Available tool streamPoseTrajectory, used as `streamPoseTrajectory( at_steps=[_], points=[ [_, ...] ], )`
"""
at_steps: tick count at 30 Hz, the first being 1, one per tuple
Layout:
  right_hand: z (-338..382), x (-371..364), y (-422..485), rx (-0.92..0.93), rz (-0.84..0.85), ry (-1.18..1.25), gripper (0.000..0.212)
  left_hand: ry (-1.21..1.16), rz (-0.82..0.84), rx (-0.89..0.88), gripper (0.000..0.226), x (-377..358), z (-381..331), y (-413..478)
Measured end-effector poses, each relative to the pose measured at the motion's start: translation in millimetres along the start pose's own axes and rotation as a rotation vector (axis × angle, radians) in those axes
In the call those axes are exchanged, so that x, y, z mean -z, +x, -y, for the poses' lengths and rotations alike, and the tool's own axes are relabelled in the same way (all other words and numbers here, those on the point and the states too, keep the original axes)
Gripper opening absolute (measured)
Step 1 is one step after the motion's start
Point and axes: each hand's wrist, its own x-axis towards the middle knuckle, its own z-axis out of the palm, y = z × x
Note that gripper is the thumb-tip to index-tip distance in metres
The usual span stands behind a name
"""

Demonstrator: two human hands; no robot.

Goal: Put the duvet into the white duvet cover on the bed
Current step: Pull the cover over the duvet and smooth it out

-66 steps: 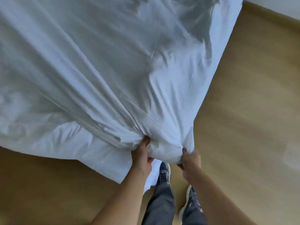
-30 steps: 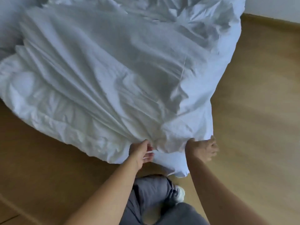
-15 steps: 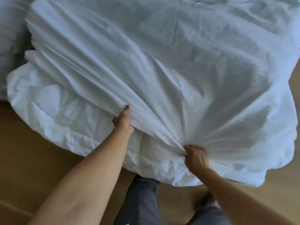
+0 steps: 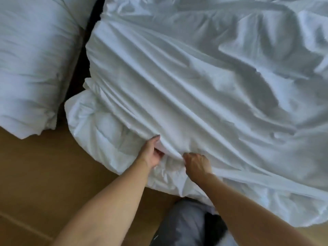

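Both hands have drawn together at the near edge of the duvet cover (image 4: 195, 86). Left hand (image 4: 150, 153) grips its hem; right hand (image 4: 197, 166) clutches a fold just beside. Duvet (image 4: 99, 132) protrudes from under that edge.

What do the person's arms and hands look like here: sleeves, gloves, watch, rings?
The left hand and right hand wear no gloves, and no ring, watch or bracelet shows. The left forearm and right forearm are uncovered to the frame edge, so no sleeve is in view.
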Motion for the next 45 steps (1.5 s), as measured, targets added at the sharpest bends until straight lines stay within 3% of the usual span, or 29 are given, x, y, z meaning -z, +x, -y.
streamPoseTrajectory(
  at_steps=[3, 7, 11, 14, 17, 19, 22, 25, 27, 28, 30, 31, 35, 39, 42, 45],
  points=[
    [12, -21, -6, -0.157, 0.036, 0.03, 0.019, -0.047, 0.019, -0.133, 0.013, 19, -73, -1],
    [17, -36, -34, -0.303, 0.05, -0.006, 0.018, 0.046, -0.056, -0.158, 0.02, 68, -124, -8],
    [81, -15, -20, -0.309, -0.099, -0.036, 0.021, 0.276, 0.004, -0.162, 0.077, 105, -149, -6],
    [157, 8, 23, -0.229, -0.184, 0.059, 0.036, 0.863, -0.065, -0.363, 0.088, 123, -197, 11],
    [242, 25, 89, -0.202, -0.19, 0.169, 0.049, 1.563, -0.275, -0.7, 0.075, 147, -272, 48],
    [295, 36, 137, -0.217, -0.249, 0.27, 0.048, 1.716, -0.317, -0.839, 0.065, 162, -328, 79],
    [364, 50, 209, -0.352, -0.312, 0.518, 0.021, 1.705, -0.288, -0.815, 0.061, 173, -412, 136],
    [414, 51, 274, -0.525, -0.295, 0.886, 0.034, 1.641, -0.029, -0.594, 0.059, 177, -466, 188],
    [438, 48, 309, -0.651, -0.384, 1.092, 0.041, 1.566, 0.154, -0.5, 0.039, 179, -479, 211],
    [447, 46, 324, -0.702, -0.442, 1.146, 0.055, 1.539, 0.227, -0.509, 0.029, 181, -479, 219],
    [465, 41, 344, -0.8, -0.539, 1.141, 0.081, 1.529, 0.33, -0.548, 0.028, 191, -476, 230],
    [473, 39, 351, -0.842, -0.569, 1.11, 0.082, 1.553, 0.363, -0.546, 0.029, 198, -474, 233],
    [505, 42, 346, -0.86, -0.629, 1.125, 0.047, 1.596, 0.422, -0.432, 0.03, 258, -489, 221],
    [529, 48, 322, -0.773, -0.619, 1.138, 0.05, 1.331, 0.51, -0.327, 0.028, 303, -527, 186],
    [537, 44, 306, -0.753, -0.591, 1.08, 0.045, 1.038, 0.629, -0.079, 0.036, 326, -538, 153],
    [535, 42, 298, -0.799, -0.551, 1.034, 0.031, 0.964, 0.59, -0.022, 0.031, 355, -531, 139]
  ],
)
